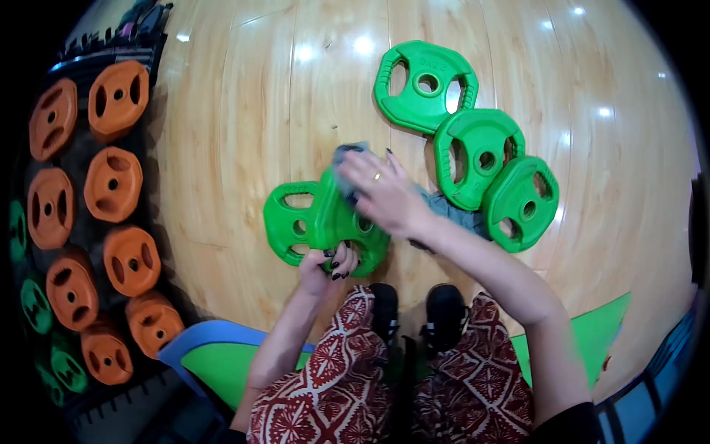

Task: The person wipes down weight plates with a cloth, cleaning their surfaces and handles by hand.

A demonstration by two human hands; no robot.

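My left hand [322, 272] is closed around the lower grip of a green weight plate [325, 214], its fingers through the slot. That plate is tilted up and overlaps another green weight plate [276, 222] lying on the floor. My right hand [388, 194], slightly blurred, presses a grey cloth [345, 155] onto the upper edge of the held plate. The cloth is bunched under its fingers, and the hand hides part of the plate.
Three more green plates, an upper one [414, 105], a middle one [484, 133] and a lower one [516, 186], overlap on the wooden floor [244, 111]. Grey fabric [464, 214] lies beside them. A rack with several orange plates [113, 185] stands left. Black shoes [445, 314] are below.
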